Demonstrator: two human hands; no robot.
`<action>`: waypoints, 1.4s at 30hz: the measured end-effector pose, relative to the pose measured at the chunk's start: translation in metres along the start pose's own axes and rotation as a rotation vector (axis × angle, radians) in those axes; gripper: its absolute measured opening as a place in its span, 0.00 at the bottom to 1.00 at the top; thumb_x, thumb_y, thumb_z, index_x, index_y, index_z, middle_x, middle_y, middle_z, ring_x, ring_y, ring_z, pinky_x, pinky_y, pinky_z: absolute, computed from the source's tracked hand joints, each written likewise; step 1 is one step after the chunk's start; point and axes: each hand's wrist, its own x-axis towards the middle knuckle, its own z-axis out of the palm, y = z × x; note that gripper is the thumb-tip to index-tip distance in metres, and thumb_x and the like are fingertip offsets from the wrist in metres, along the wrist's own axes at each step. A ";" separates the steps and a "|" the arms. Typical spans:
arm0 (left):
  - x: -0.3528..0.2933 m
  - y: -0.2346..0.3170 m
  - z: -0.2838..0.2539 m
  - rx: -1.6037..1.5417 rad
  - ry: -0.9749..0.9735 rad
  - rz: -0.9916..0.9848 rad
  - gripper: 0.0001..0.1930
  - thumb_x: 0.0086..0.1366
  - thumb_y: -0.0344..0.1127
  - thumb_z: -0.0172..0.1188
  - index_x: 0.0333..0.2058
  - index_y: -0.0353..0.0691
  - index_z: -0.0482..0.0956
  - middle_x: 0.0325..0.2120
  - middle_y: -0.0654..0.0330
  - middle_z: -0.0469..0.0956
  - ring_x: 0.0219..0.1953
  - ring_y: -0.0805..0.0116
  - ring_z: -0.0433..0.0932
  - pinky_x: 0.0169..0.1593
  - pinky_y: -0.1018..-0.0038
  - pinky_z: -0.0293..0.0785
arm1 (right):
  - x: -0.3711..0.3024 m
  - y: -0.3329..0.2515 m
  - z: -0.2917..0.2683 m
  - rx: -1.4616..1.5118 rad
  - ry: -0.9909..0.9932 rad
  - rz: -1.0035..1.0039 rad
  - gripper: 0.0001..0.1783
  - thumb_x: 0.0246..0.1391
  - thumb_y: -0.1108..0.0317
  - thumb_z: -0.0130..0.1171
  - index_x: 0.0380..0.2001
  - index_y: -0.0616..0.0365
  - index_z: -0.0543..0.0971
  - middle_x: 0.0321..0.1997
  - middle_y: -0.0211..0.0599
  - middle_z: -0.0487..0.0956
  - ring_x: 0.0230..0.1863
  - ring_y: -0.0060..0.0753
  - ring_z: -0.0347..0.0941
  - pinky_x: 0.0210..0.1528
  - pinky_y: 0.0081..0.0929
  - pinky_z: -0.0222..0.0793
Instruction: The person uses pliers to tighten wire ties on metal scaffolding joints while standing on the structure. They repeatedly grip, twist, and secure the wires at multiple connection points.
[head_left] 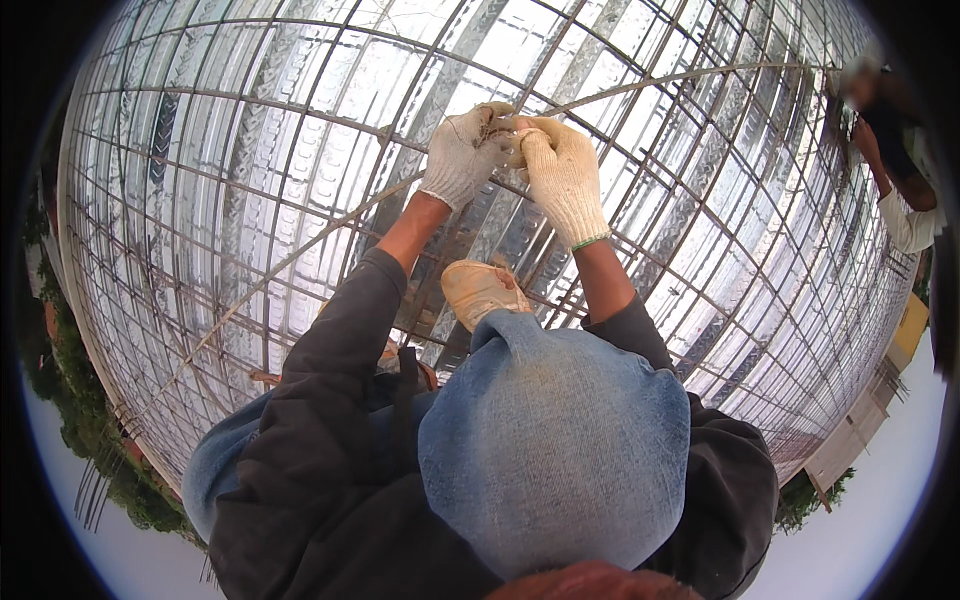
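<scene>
Where left hand (466, 152) and right hand (562, 172) meet, upper centre, fingers curl together, can't tell on what; I'd keep both low against bar grid (385, 134), wrists steady.

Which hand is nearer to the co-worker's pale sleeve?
The right. The right hand is left of the co-worker's pale sleeve in the picture, well apart from it; the left hand is farther left.

Detail between left hand (465, 155) and right hand (562, 180) indistinct
</scene>
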 end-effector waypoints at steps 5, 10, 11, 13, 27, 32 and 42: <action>0.003 -0.013 0.002 0.023 0.058 0.072 0.14 0.72 0.36 0.70 0.51 0.35 0.88 0.39 0.52 0.93 0.40 0.62 0.92 0.47 0.66 0.87 | 0.027 0.027 -0.003 -0.161 -0.019 -0.085 0.22 0.65 0.52 0.70 0.46 0.61 0.93 0.40 0.50 0.92 0.45 0.49 0.89 0.51 0.42 0.82; 0.006 -0.016 0.001 -0.047 0.044 0.052 0.12 0.73 0.34 0.68 0.49 0.35 0.89 0.36 0.54 0.92 0.36 0.67 0.89 0.44 0.69 0.85 | 0.037 0.032 -0.003 -0.050 -0.103 0.059 0.22 0.60 0.56 0.68 0.44 0.65 0.94 0.32 0.45 0.91 0.32 0.34 0.86 0.40 0.34 0.81; 0.007 -0.019 -0.002 -0.077 0.011 0.001 0.12 0.73 0.35 0.67 0.49 0.35 0.89 0.36 0.54 0.92 0.35 0.68 0.88 0.44 0.69 0.84 | 0.037 0.034 -0.003 -0.015 -0.105 0.081 0.22 0.59 0.56 0.68 0.44 0.65 0.93 0.31 0.45 0.91 0.30 0.31 0.85 0.38 0.33 0.80; 0.008 -0.016 -0.004 -0.107 -0.030 -0.058 0.13 0.73 0.36 0.67 0.49 0.35 0.90 0.36 0.54 0.91 0.36 0.70 0.87 0.44 0.70 0.84 | 0.036 0.037 -0.003 0.005 -0.083 0.096 0.21 0.59 0.57 0.67 0.43 0.66 0.93 0.30 0.44 0.90 0.29 0.30 0.84 0.37 0.32 0.80; 0.092 0.041 -0.030 0.482 -0.580 0.033 0.21 0.52 0.39 0.69 0.45 0.40 0.93 0.38 0.53 0.92 0.38 0.59 0.89 0.44 0.63 0.85 | -0.001 0.048 0.015 -0.380 0.031 -0.254 0.18 0.59 0.64 0.69 0.48 0.64 0.88 0.39 0.43 0.89 0.42 0.42 0.87 0.48 0.42 0.81; 0.105 0.037 -0.033 0.379 -0.600 0.014 0.20 0.55 0.39 0.67 0.45 0.40 0.94 0.32 0.55 0.90 0.34 0.64 0.86 0.41 0.63 0.84 | 0.040 0.026 -0.021 -1.118 -0.193 -0.777 0.06 0.58 0.70 0.70 0.39 0.54 0.89 0.39 0.39 0.88 0.45 0.40 0.89 0.46 0.41 0.86; 0.108 -0.018 -0.029 0.007 -0.553 -0.192 0.13 0.68 0.34 0.64 0.44 0.32 0.90 0.32 0.55 0.90 0.34 0.70 0.85 0.42 0.66 0.83 | 0.076 -0.013 -0.045 -1.225 -0.374 -1.364 0.03 0.60 0.67 0.69 0.31 0.46 0.89 0.36 0.27 0.87 0.47 0.32 0.87 0.50 0.36 0.83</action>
